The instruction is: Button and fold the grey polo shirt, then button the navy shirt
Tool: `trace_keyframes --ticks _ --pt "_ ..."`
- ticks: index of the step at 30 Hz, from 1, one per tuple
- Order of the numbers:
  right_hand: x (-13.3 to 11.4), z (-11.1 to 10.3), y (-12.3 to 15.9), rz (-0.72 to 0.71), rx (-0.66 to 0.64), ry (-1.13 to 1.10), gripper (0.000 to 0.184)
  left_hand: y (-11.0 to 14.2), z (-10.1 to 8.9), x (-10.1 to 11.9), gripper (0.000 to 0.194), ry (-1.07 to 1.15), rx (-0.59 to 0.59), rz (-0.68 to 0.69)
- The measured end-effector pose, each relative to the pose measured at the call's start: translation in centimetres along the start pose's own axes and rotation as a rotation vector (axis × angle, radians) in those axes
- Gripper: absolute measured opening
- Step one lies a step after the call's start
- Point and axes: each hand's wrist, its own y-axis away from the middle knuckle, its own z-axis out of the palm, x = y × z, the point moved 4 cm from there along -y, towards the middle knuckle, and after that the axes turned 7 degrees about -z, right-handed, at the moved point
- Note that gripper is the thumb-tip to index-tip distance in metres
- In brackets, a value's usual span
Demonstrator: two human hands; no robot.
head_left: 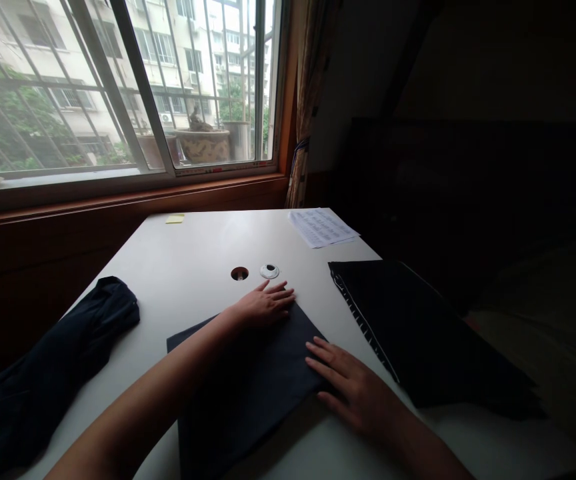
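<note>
A dark navy piece of cloth (263,377) lies spread on the white table (203,267) in front of me, its near end running out of view at the bottom. My left hand (265,303) rests flat on its far corner, fingers stretched to the right. On the cloth's right edge lies my right hand (351,387), fingers apart and pointing left. Neither hand grips anything. Whether the cloth is one layer or folded I cannot tell.
A crumpled dark garment (68,360) lies at the left edge. To the right is a stack of dark cloth (408,327) with a white-marked edge. Printed sheets (322,227), a yellow sticky note (175,219), a cable hole (239,274) and its round cover (269,271) are farther back.
</note>
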Motion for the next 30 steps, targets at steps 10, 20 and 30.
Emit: trace_keyframes --ticks 10,20,30 --pt "0.4 1.1 4.2 -0.007 -0.105 -0.036 0.06 0.6 0.5 -4.3 0.054 -0.118 -0.053 -0.229" --pt "-0.2 0.6 3.9 -0.015 -0.062 -0.005 0.058 5.4 -4.8 -3.4 0.052 -0.184 0.151 -0.265" --pt "-0.4 0.4 3.6 -0.016 -0.035 -0.004 0.058 11.7 -1.8 0.9 0.062 -0.062 -0.052 -0.215"
